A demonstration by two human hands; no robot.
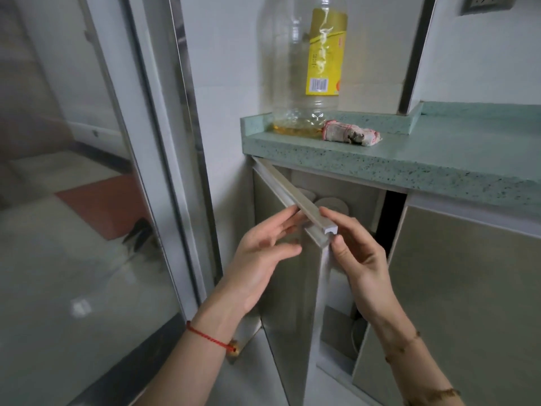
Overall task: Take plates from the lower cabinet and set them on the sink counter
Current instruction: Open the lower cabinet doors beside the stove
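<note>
The lower cabinet door (292,288) stands partly open below the green counter (409,159). My right hand (360,259) pinches the near end of the door's metal top rail (310,213), thumb under the corner and fingers over it. From the left, my left hand (263,253) touches the same rail with straight fingertips. Inside the cabinet, pale round dishes (332,204) show behind the rail, and another pale round shape (357,332) lies lower down. I cannot tell if these are plates.
A large, nearly empty oil bottle (307,68) with a yellow label and a rolled-up dirty cloth (348,134) sit at the counter's left end. A glass sliding door (87,200) with a metal frame fills the left. A second cabinet door (453,303) is ajar on the right.
</note>
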